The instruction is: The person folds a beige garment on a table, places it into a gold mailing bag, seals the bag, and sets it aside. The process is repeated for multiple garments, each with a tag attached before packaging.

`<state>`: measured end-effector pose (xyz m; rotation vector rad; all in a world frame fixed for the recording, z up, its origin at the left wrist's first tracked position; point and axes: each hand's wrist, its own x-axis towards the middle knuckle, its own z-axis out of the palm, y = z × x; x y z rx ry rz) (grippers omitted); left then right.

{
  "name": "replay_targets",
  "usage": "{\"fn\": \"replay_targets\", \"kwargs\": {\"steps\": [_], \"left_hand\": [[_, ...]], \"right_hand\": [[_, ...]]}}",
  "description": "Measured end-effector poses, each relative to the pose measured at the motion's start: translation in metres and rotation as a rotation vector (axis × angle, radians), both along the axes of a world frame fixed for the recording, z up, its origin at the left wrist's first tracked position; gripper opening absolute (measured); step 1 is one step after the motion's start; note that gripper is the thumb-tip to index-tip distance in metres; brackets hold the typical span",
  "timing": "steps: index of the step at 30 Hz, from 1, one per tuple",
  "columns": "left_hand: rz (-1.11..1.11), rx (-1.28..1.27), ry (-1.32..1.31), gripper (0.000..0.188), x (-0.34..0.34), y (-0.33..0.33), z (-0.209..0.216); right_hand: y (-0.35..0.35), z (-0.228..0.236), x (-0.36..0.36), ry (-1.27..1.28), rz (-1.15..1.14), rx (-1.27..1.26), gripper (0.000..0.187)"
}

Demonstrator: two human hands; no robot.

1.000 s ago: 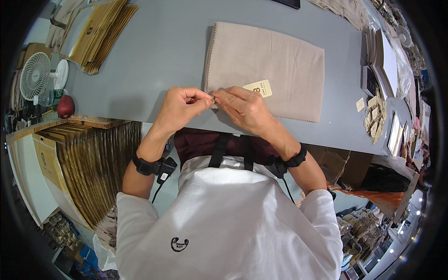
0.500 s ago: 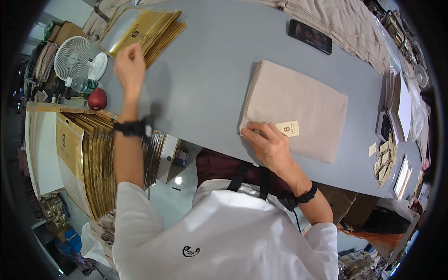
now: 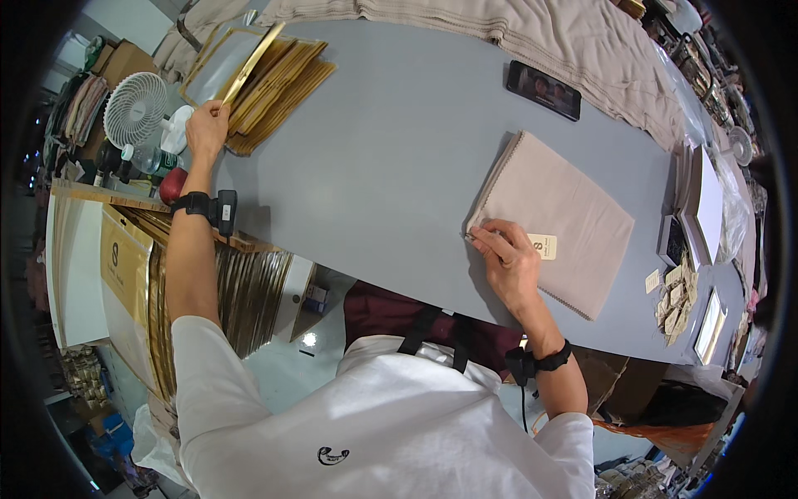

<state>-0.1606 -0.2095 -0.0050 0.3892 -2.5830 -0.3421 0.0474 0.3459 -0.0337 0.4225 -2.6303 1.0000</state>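
At the far left of the table, my left hand (image 3: pixel 206 131) is closed on the near end of a flat gold packaging bag (image 3: pixel 249 68). That bag is tilted up on edge above a stack of similar gold bags (image 3: pixel 287 93). My right hand (image 3: pixel 510 264) pinches the near left corner of a folded beige cloth (image 3: pixel 561 195) with stitched edges. Something small and dark shows at those fingertips, too small to name. A cream paper tag (image 3: pixel 543 246) lies on the cloth beside my right hand, partly covered by it.
A phone (image 3: pixel 543 90) lies beyond the cloth, near bunched beige fabric (image 3: pixel 573 41). Small tags (image 3: pixel 677 299) are heaped at the right. By my left arm are a white fan (image 3: pixel 135 111), a bottle (image 3: pixel 152 159), a red fruit (image 3: pixel 172 185) and upright gold bags (image 3: pixel 162 274) below the table edge.
My left hand has taken hold of the top gold bag and raised it on edge. The folded cloth has shifted right and turned slightly, with my right hand still at its corner.
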Motion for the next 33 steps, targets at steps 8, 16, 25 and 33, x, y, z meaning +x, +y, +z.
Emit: {"fn": "replay_targets", "kwargs": {"steps": [8,16,25,33], "left_hand": [[-0.057,0.336,-0.205,0.034,0.001,0.000,-0.008],[-0.067,0.677,-0.090,0.026,0.013,0.019,0.016],[-0.616,0.587,-0.407,0.015,0.104,0.202,-0.025],[-0.667,0.714,-0.446,0.016,0.145,0.254,-0.017]], "right_hand": [[0.002,0.002,0.002,-0.035,0.011,-0.042,0.026],[-0.001,0.017,0.002,-0.065,-0.003,-0.114,0.028],[-0.060,0.026,-0.017,0.127,0.252,0.073,0.036],[-0.100,-0.005,-0.037,0.151,0.260,0.480,0.045]]}}
